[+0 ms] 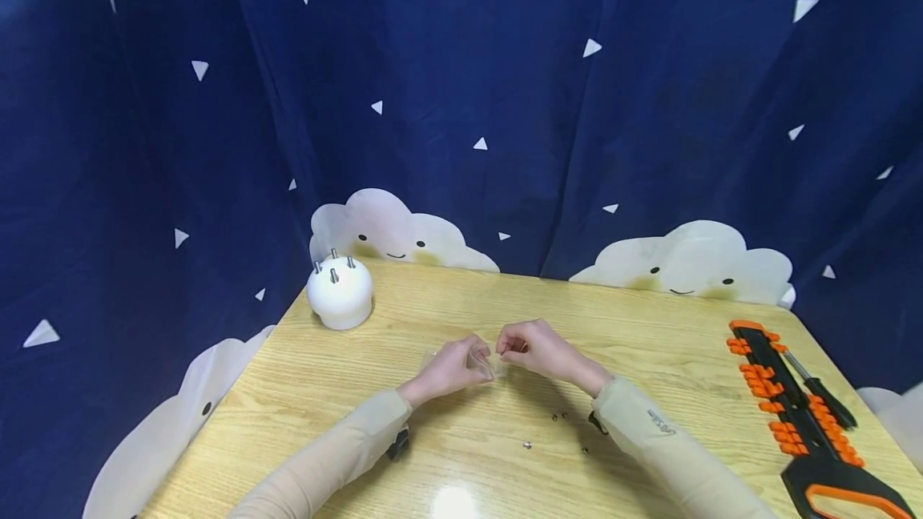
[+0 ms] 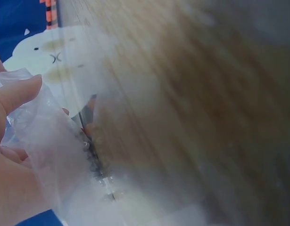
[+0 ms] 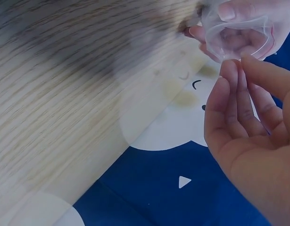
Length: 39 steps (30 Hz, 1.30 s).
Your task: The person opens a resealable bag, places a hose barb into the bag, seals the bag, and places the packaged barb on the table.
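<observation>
A clear zip-lock plastic bag [image 3: 215, 40] is held in my left hand [image 1: 447, 368], the thumb pressing on its side and the mouth standing open. Small dark metal screws [image 2: 92, 157] show through the bag's film in the left wrist view. My right hand [image 1: 537, 349] is close on the right, thumb and fingertips pinched together at the rim of the bag's mouth. Whether a screw also sits between those fingertips cannot be seen. On the table nearer me lie several loose small screws, one silvery screw [image 1: 527, 444] among them.
A white rounded object with upright metal pins [image 1: 340, 299] stands at the table's back left. Along the right side lie a black and orange rack [image 1: 782, 399] and a screwdriver [image 1: 829, 400]. A dark blue curtain [image 1: 461, 62] hangs behind the wooden table [image 1: 649, 351].
</observation>
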{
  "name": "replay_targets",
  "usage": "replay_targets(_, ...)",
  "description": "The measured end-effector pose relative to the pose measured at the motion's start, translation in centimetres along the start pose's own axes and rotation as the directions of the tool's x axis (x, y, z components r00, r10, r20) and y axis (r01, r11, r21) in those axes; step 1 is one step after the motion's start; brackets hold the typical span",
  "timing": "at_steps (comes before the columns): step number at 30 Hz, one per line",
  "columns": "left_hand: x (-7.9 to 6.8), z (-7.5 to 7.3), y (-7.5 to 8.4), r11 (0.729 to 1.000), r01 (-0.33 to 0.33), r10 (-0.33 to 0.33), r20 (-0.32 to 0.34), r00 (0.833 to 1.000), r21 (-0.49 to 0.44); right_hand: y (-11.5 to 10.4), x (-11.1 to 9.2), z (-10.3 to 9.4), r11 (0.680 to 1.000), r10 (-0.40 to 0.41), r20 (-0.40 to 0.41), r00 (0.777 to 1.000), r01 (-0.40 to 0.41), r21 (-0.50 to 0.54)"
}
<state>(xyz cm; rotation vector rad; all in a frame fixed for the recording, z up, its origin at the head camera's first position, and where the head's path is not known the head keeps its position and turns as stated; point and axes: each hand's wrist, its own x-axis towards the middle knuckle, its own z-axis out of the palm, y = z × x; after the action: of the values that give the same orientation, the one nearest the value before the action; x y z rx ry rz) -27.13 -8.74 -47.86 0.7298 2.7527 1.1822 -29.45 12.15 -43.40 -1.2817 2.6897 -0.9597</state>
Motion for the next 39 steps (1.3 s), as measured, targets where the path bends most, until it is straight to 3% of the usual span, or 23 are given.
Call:
replay_targets(8,0.1,0.1,0.0,1.000,0.017,-0.017,0.009,1.000,-0.005,0.8,-1.4,-0.5,1.000,0.005,-0.022,1.000,-0.005,-0.010)
replay_targets(24,0.0,0.2,0.0,1.000,0.017,-0.017,0.002,1.000,-0.003,1.9,-6.1,-0.8,0.996,0.086,0.058,0.995,-0.086,0.001)
replay_targets(39,0.2,0.1,-0.2,1.000,0.012,-0.012,0.011,1.000,-0.014,3.3,-10.4,-1.1,0.998,0.021,0.108,0.994,-0.027,0.059)
